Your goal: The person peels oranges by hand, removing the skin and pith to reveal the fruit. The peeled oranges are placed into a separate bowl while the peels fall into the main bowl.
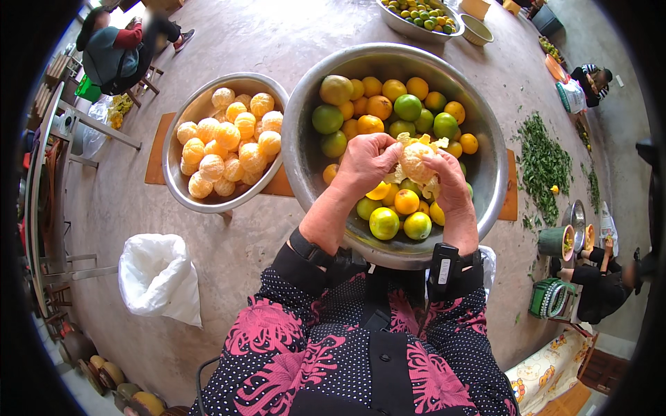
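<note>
Over a large steel basin (302, 171) of unpeeled green and orange citrus fruit, my two hands hold one mostly peeled citrus fruit (416, 160). Pale flaps of peel (432, 187) hang around and below it. My left hand (367, 158) pinches peel at the fruit's left side between thumb and finger. On the right, my right hand (451, 179) has its thumb and fingers against the fruit. A smaller steel basin (174, 184) to the left contains several peeled fruits (228, 136).
An open white sack (158, 275) stands on the floor at lower left. Green leaves (545, 166) lie scattered at right. Another basin of citrus (416, 28) is at the top. One person (112, 52) sits at upper left; others (603, 291) are at the right edge.
</note>
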`<state>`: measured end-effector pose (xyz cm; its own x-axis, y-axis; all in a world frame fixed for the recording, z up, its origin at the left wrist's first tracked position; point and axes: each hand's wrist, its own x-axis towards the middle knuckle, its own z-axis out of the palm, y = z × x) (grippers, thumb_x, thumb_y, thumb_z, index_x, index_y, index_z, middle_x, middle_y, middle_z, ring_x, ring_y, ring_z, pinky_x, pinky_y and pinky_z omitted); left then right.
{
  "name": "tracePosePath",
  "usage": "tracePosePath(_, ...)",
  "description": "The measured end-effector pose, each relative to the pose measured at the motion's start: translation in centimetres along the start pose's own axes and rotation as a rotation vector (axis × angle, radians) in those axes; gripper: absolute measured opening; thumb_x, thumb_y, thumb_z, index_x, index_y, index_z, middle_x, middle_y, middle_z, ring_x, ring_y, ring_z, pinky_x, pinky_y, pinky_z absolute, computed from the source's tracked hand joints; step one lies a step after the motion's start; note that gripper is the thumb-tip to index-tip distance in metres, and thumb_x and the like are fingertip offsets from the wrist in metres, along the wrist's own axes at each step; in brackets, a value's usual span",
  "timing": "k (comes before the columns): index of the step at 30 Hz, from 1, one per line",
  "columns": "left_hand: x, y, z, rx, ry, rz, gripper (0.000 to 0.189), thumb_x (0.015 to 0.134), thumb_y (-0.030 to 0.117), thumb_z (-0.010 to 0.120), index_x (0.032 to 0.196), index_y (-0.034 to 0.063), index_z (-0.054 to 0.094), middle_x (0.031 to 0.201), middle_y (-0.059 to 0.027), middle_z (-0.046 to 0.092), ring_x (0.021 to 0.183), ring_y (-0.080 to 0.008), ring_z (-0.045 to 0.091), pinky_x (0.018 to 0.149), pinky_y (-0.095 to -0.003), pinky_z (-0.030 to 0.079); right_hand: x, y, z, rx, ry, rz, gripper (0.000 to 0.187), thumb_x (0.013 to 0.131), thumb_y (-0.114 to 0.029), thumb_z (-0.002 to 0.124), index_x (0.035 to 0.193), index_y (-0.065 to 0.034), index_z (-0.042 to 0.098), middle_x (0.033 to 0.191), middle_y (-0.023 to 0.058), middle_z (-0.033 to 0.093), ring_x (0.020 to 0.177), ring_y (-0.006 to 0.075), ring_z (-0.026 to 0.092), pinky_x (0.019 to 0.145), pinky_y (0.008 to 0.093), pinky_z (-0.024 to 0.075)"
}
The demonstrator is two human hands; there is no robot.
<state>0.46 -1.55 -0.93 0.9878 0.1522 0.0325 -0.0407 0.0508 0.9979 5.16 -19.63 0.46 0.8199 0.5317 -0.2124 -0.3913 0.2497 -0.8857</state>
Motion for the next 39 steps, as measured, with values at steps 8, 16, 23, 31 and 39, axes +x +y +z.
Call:
tracePosePath(8,-0.04,0.53,-0.14,0.02,-0.05,-0.052,0.025,0.092,0.023,0.064,0.091,-0.0022,0.069,0.069,-0.0056,0.066,0.06,-0.0096,0.058,0.057,-0.0257,0.048,-0.24,-0.1,0.3,-0.005,0.006,-0.014,0.037,0.083,-0.021,0.069,0.11,0.0024,0.061,0.101,0.0085,0.067,0.086,0.0144,0.067,0.08,0.0255,0.0538)
tracePosePath(16,0.0,-0.14,-0.01,0.196,0.02,0.069,0.022,0.091,0.017,0.063,0.089,-0.0039,0.068,0.066,-0.0096,0.065,0.059,-0.0105,0.058,0.056,-0.027,0.048,-0.21,-0.01,0.27,-0.05,-0.022,-0.008,0.035,0.083,-0.021,0.068,0.11,0.0018,0.062,0.099,0.0075,0.067,0.085,0.0131,0.066,0.079,0.0242,0.0533)
tracePosePath(23,0.06,0.42,0.11,0.052,-0.018,0.014,0.026,0.093,0.022,0.062,0.088,-0.0034,0.068,0.067,-0.0062,0.065,0.06,-0.0102,0.059,0.057,-0.0269,0.048,-0.27,-0.23,0.51,-0.017,-0.019,-0.016,0.039,0.082,-0.024,0.07,0.111,0.0013,0.061,0.101,0.0079,0.067,0.086,0.0139,0.067,0.08,0.0252,0.0536)
tracePosePath(31,-0.09,0.68,-0.35,0.157,-0.032,-0.013,0.027,0.092,0.022,0.062,0.083,-0.0032,0.066,0.064,-0.0075,0.064,0.058,-0.0106,0.057,0.055,-0.0278,0.047,-0.5,-0.13,0.17,-0.038,-0.027,0.026,0.038,0.081,-0.019,0.07,0.113,0.001,0.06,0.103,0.0092,0.067,0.089,0.0147,0.067,0.082,0.026,0.0537)
tracePosePath(39,0.03,0.12,0.09,0.195,0.137,0.075,0.026,0.092,0.018,0.06,0.077,-0.0033,0.062,0.06,-0.0104,0.06,0.054,-0.013,0.054,0.052,-0.0307,0.044,-0.27,0.2,1.04,-0.084,0.018,-0.063,0.052,0.083,-0.029,0.074,0.123,-0.0007,0.054,0.11,0.0072,0.065,0.098,0.0134,0.064,0.086,0.0265,0.0518)
